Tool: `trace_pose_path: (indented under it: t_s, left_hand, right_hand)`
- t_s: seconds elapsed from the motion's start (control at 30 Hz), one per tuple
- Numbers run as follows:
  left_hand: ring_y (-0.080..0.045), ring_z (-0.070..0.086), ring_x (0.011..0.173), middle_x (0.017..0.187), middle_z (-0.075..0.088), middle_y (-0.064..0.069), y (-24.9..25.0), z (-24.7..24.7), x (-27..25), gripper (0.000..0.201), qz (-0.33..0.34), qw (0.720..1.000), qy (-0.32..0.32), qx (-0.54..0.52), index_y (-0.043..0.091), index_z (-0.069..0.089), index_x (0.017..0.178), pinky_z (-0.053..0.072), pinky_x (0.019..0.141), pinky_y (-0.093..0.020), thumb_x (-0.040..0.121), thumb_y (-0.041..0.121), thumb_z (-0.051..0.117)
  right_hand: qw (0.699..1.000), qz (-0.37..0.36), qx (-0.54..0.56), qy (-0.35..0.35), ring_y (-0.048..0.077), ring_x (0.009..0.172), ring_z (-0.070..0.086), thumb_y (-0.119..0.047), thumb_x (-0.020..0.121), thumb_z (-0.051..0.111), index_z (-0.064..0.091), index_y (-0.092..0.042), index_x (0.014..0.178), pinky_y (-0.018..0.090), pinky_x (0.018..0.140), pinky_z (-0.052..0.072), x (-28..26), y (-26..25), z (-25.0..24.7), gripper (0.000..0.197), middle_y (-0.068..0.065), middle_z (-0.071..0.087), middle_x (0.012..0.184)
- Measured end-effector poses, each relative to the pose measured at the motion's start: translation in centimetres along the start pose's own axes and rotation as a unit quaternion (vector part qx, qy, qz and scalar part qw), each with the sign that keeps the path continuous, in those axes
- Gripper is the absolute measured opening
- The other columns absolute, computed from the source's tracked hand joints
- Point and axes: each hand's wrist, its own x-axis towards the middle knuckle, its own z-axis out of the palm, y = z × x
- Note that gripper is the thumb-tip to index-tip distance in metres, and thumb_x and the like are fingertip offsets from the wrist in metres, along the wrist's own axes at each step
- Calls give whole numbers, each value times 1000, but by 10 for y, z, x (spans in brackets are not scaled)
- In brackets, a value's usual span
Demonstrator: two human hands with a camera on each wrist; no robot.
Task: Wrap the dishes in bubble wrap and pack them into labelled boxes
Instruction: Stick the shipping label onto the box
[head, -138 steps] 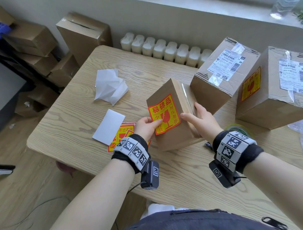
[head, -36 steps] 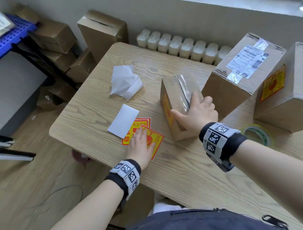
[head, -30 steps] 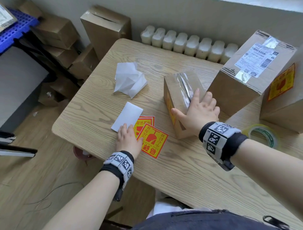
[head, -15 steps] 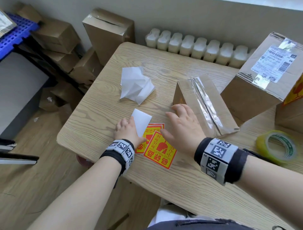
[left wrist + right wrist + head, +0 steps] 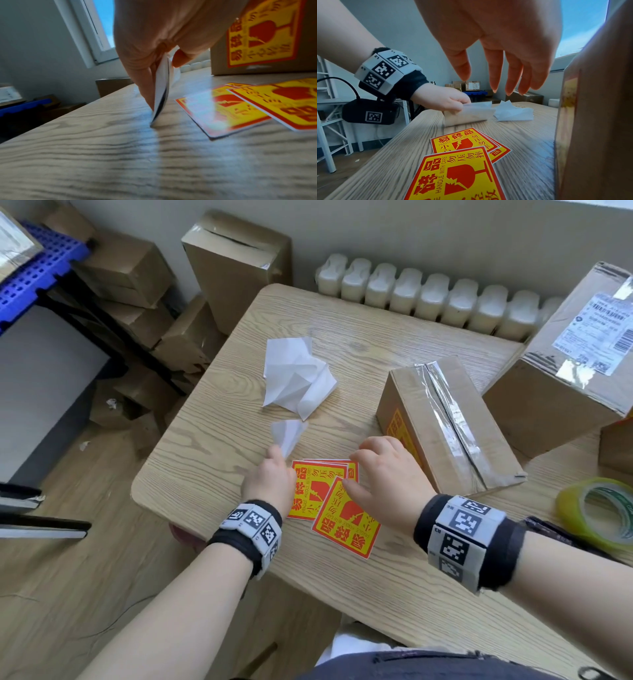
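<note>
A small taped cardboard box (image 5: 448, 426) stands on the wooden table (image 5: 376, 604), with a yellow-and-red fragile label (image 5: 260, 33) on its near side. Loose fragile stickers (image 5: 346, 518) lie fanned out in front of it. My left hand (image 5: 270, 477) pinches a white backing sheet (image 5: 289, 433) and lifts it on edge off the table (image 5: 162, 86). My right hand (image 5: 383, 477) hovers over the stickers (image 5: 458, 174) with fingers straight and spread (image 5: 496, 75), holding nothing.
Crumpled white backing paper (image 5: 298, 378) lies further back on the table. Two larger taped boxes (image 5: 561, 354) stand at the right, and a roll of yellowish tape (image 5: 599, 511) lies near the right edge. More cartons (image 5: 236, 261) are stacked on the floor at the left.
My right hand left the small box and came over the stickers. My left hand slid off the stickers to the white sheet and picked it up.
</note>
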Motion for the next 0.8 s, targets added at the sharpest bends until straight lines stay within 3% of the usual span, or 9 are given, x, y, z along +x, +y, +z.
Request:
trace_pose_path:
  t_s: [0.13, 0.27, 0.37, 0.43, 0.5, 0.57, 0.63, 0.73, 0.8]
  left_hand:
    - [-39, 57, 99, 117, 55, -22, -17, -14, 4, 35, -76, 988, 16, -137, 5, 42, 128, 40, 72, -37, 93, 3, 38]
    - [-32, 55, 108, 118, 60, -13, -26, -25, 4, 36, -106, 943, 33, -314, 7, 54, 124, 41, 84, -30, 90, 0, 45]
    - [-26, 63, 97, 113, 64, -11, -7, -38, -13, 28, -105, 837, -50, -535, 9, 54, 116, 51, 84, -39, 93, -2, 45]
    - [-20, 64, 86, 108, 64, -12, 9, -49, -27, 26, -92, 760, -122, -632, 7, 53, 118, 55, 74, -36, 97, -2, 38]
    - [-17, 67, 78, 99, 68, -10, 20, -55, -36, 27, -61, 712, -173, -678, 6, 56, 117, 56, 64, -30, 100, 2, 35]
    - [-14, 68, 73, 90, 71, -7, 27, -59, -43, 27, -41, 672, -214, -707, 8, 60, 112, 56, 57, -25, 101, 7, 35]
    - [-15, 67, 74, 93, 70, -10, 32, -62, -48, 26, -28, 634, -245, -733, 5, 60, 115, 53, 54, -23, 99, 11, 40]
    - [-17, 66, 85, 105, 65, -16, 34, -64, -54, 39, 25, 613, -278, -739, -2, 53, 126, 56, 67, -22, 88, 4, 58]
    - [-18, 66, 91, 107, 65, -16, 33, -67, -56, 46, 58, 604, -300, -736, -3, 51, 128, 56, 77, -24, 83, -4, 57]
  right_hand:
    - [1000, -1, 5, -8, 19, 125, 36, -44, 93, 46, 56, -18, 127, 30, 106, 30, -2, -1, 2, 44, 0, 47, 132]
    - [999, 3, 40, -14, 18, 123, 39, -41, 93, 47, 54, -19, 129, 31, 103, 36, -4, 0, 1, 43, 0, 49, 129]
    - [996, -6, 89, 11, 17, 125, 39, -38, 92, 52, 52, -18, 130, 30, 104, 36, -3, 0, -2, 43, 0, 48, 131]
    - [992, -25, 122, 38, 17, 132, 33, -36, 89, 58, 46, -18, 136, 28, 108, 29, -2, -3, -4, 51, 1, 41, 140]
    - [990, -43, 126, 47, 18, 139, 23, -39, 85, 64, 39, -18, 141, 27, 111, 22, -2, -5, -7, 65, 2, 30, 149]
    - [992, -45, 116, 33, 19, 142, 16, -42, 81, 69, 32, -18, 145, 28, 113, 19, -4, -6, -10, 77, 3, 21, 153]
    - [992, -46, 119, 23, 18, 139, 22, -42, 79, 71, 33, -17, 144, 26, 110, 21, -8, -6, -13, 79, 4, 29, 150]
    - [987, -48, 147, 36, 16, 131, 38, -39, 81, 69, 40, -16, 141, 25, 104, 28, -12, -2, -17, 71, 1, 43, 142]
    - [984, -42, 168, 45, 16, 126, 45, -38, 84, 66, 44, -18, 139, 25, 100, 33, -13, 3, -17, 63, 0, 51, 137]
